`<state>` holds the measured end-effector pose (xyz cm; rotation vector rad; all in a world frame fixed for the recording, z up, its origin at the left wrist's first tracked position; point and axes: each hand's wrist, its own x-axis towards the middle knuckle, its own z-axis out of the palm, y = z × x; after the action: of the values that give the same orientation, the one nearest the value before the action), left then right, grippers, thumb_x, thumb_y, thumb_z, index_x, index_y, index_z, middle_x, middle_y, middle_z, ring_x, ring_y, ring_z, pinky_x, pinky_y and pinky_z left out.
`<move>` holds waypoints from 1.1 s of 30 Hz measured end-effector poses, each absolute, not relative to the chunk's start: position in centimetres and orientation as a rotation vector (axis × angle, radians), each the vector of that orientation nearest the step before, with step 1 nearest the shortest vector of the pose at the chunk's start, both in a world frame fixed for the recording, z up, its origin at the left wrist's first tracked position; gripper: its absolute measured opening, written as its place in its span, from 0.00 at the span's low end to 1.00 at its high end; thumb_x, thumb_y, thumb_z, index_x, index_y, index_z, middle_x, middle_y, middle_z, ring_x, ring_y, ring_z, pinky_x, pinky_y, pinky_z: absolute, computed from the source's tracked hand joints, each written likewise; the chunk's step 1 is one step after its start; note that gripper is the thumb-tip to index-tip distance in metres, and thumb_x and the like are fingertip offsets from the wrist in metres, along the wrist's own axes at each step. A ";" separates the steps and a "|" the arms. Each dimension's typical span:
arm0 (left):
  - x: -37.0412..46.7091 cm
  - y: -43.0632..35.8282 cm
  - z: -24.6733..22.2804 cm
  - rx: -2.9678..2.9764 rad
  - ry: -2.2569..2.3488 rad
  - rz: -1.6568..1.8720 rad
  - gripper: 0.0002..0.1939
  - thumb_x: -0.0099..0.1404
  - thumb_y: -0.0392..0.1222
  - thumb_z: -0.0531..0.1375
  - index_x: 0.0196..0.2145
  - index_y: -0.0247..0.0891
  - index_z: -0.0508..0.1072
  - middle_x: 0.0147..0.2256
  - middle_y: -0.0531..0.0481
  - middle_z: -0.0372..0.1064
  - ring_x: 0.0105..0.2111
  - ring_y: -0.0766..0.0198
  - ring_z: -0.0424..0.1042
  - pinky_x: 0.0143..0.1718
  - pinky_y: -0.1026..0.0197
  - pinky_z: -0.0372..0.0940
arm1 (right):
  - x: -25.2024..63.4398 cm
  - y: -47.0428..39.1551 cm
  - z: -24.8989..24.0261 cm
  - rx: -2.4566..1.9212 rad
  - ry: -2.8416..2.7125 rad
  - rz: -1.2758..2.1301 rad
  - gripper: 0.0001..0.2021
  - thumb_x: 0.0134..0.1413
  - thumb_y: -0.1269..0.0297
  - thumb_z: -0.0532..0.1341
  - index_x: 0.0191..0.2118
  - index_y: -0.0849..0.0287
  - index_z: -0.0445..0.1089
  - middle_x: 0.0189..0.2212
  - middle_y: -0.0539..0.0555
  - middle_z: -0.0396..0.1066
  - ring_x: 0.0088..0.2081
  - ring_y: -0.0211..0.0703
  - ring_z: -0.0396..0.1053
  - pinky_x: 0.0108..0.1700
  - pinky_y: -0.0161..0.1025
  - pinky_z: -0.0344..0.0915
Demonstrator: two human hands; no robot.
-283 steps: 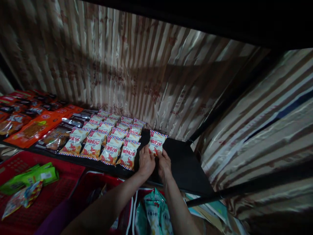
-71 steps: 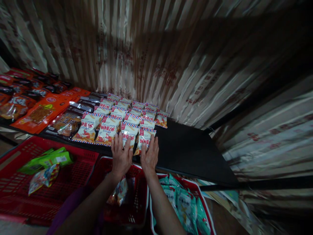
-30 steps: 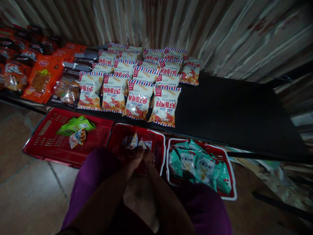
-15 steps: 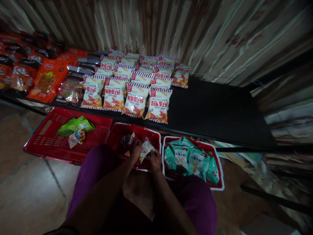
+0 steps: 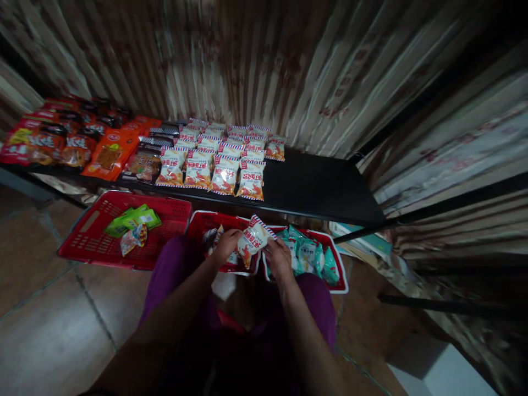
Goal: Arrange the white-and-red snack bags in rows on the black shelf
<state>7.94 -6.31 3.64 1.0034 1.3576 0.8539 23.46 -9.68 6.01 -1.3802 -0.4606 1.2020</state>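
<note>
A white and orange snack bag (image 5: 252,241) with a striped edge and red lettering is held tilted over the middle red basket (image 5: 198,220). My right hand (image 5: 279,257) grips its right edge. At the bag's left side, the fingers of my left hand (image 5: 226,246) are closed on it. Beneath and beside my left hand, more small bags lie in that basket, partly hidden. Close to my right hand stands a white-rimmed red basket (image 5: 342,275) full of teal snack bags (image 5: 307,256).
A low black shelf (image 5: 317,184) carries rows of matching snack bags (image 5: 225,175), brown bags (image 5: 142,159) and orange packets (image 5: 110,154). On the left, a red basket (image 5: 93,220) holds green packets (image 5: 134,220) and a small colourful bag (image 5: 134,238). A striped curtain (image 5: 256,71) hangs behind.
Both hands have lifted the snack bag up out of the middle basket, and my right hand has moved rightward to the neighbouring basket's edge. The camera view has shifted.
</note>
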 end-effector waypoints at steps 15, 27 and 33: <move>8.7 -11.1 8.7 1.084 1.217 0.917 0.10 0.57 0.45 0.57 0.28 0.34 0.72 0.26 0.51 0.70 0.28 0.66 0.67 0.28 0.66 0.61 | 24.7 -10.7 12.3 -1.307 -0.524 1.323 0.17 0.32 0.55 0.70 0.29 0.58 0.70 0.25 0.47 0.74 0.26 0.38 0.69 0.30 0.36 0.64; 8.7 -11.6 14.0 0.957 1.011 1.042 0.17 0.54 0.53 0.59 0.32 0.35 0.72 0.27 0.52 0.70 0.27 0.67 0.68 0.30 0.65 0.63 | 24.7 -11.5 13.9 -1.310 -0.564 1.336 0.16 0.26 0.59 0.73 0.24 0.59 0.71 0.21 0.48 0.73 0.23 0.36 0.67 0.27 0.33 0.63; 8.8 -11.1 14.9 0.964 1.060 1.073 0.17 0.53 0.53 0.61 0.26 0.34 0.70 0.22 0.53 0.67 0.25 0.66 0.67 0.26 0.66 0.61 | 24.2 -11.6 14.8 -1.260 -0.692 1.365 0.16 0.27 0.56 0.72 0.25 0.60 0.72 0.21 0.47 0.72 0.23 0.35 0.66 0.28 0.33 0.63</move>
<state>8.76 -11.12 14.89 0.9636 1.0597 1.0733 24.18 -11.56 14.75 -1.2601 -0.6924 1.3651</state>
